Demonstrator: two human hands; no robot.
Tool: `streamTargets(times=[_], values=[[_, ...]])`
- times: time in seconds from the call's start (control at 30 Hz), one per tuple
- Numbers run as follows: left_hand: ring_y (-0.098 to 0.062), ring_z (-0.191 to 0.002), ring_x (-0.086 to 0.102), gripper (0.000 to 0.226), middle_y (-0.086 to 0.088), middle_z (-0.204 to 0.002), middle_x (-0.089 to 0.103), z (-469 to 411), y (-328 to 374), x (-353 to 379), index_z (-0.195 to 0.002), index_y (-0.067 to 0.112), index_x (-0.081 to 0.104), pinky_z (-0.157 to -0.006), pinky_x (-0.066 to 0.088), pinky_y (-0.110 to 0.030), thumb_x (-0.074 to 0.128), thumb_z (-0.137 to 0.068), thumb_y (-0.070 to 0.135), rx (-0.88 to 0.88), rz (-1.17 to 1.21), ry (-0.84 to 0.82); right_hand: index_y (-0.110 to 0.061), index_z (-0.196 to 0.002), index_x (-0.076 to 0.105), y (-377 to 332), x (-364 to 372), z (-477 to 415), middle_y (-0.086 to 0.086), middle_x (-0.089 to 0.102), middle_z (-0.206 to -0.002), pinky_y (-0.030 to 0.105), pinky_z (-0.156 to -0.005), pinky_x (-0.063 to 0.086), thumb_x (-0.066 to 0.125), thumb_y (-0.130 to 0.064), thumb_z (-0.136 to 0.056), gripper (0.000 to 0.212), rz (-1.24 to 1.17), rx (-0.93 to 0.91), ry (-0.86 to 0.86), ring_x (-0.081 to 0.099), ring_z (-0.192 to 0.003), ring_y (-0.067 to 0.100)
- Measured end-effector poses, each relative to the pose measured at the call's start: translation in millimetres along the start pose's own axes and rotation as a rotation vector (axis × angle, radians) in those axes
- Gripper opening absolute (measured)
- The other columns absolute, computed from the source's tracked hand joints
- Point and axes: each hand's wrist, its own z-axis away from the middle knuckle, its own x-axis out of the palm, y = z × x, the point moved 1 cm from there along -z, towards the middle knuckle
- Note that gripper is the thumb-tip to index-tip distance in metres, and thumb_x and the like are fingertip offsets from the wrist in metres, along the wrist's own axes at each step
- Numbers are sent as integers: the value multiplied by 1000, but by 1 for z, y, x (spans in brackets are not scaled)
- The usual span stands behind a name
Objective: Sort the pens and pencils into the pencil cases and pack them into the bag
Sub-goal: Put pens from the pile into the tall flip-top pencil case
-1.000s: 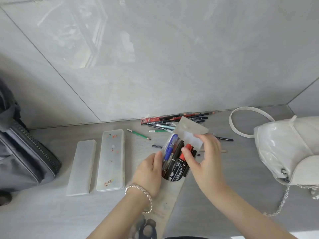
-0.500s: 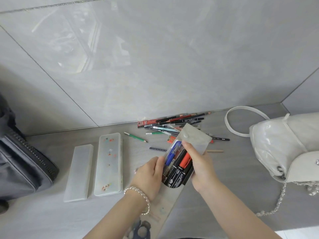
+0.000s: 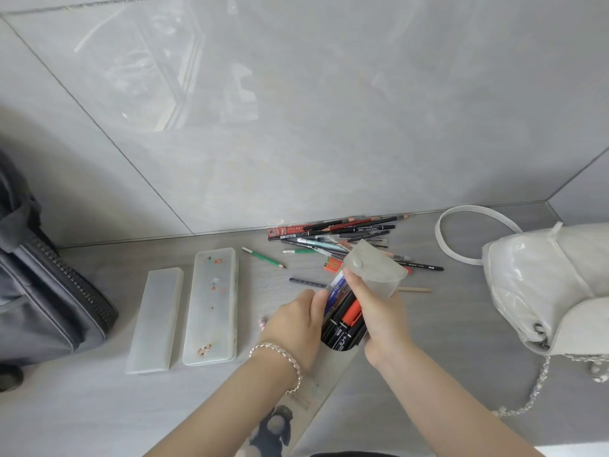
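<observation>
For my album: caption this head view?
Packing markers: left hand and right hand grip the pouch, pens behind.

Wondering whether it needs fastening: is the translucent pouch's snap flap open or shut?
Open. The translucent soft pouch's flap stands raised, snap unfastened; black and red markers show in its mouth.

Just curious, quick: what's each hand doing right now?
Left hand: holds the clear pencil pouch.
Right hand: grips the same pouch near its flap.

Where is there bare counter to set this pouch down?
The widest bare counter lies between the right hand and the white bag, nearer than the wooden stick. Another open stretch runs in front of the two hard cases. Crowded: the pen pile along the wall, behind the pouch.
</observation>
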Motion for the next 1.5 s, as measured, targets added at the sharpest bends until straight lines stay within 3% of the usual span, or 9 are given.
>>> streamTargets(times=[0.13,0.2,0.4,0.53,0.67,0.83,1.07,1.3,1.5], values=[[-28,-93,59,41,-6,-91,63,-7,7,-2,-98,20,49,-85,45,-38,21,-94,50,-32,28,-35,-17,-94,66,3,4,4,-1,70,-85,23,-57,46,80,-22,-68,30,33,-62,17,64,-73,12],[-25,-102,59,49,-6,-106,64,-8,9,-3,-126,20,40,-92,44,-38,31,-91,54,-28,56,-41,-15,-100,64,2,3,5,-1,69,-88,23,-58,47,79,-18,-69,35,-3,-79,67,63,-74,10],[-17,-136,25,128,7,-147,17,21,-17,-5,-146,21,-15,-111,29,-38,65,-57,69,12,-478,-174,-16,-104,63,-4,-16,-10,3,69,-103,41,-88,53,83,-28,-64,47,-145,15,259,66,-94,21],[-16,-133,26,109,14,-141,27,27,-49,-5,-146,28,0,-109,30,-44,65,-64,57,-73,-494,-45,-25,-85,63,-11,-22,-13,-1,69,-95,43,-90,52,82,-33,-64,30,-176,18,281,65,-94,21],[-11,-103,29,82,18,-110,41,24,-59,-4,-130,28,36,-95,35,-24,75,-58,34,73,-214,158,-25,-84,63,-7,-19,-12,1,69,-99,43,-91,51,78,-31,-68,23,-193,43,254,65,-93,22],[-26,-95,51,85,12,-97,51,18,-62,9,-114,26,37,-88,25,-18,76,-38,27,236,-209,331,-26,-95,62,0,-17,-3,2,68,-108,42,-94,50,74,-25,-75,23,-237,61,144,64,-99,20],[-17,-104,45,89,15,-99,45,15,-64,-1,-126,13,48,-90,12,-10,72,-42,33,126,-114,262,-27,-112,58,-11,-28,10,-6,67,-112,34,-91,52,77,-21,-70,46,77,-129,-242,63,-105,10],[-6,-105,36,94,21,-99,42,15,-63,-3,-131,18,40,-82,10,3,67,-44,40,64,-58,130,-24,-128,50,-36,-49,0,-26,55,-116,-6,-79,35,44,-2,-94,41,444,-531,-193,50,-99,-25],[-9,-103,28,82,16,-104,41,16,-57,-2,-130,22,41,-81,20,-7,78,-57,21,103,-23,170,-35,-133,40,-9,-47,15,-41,52,-119,1,-90,36,59,-23,-88,50,539,-509,-443,48,-113,-17]])
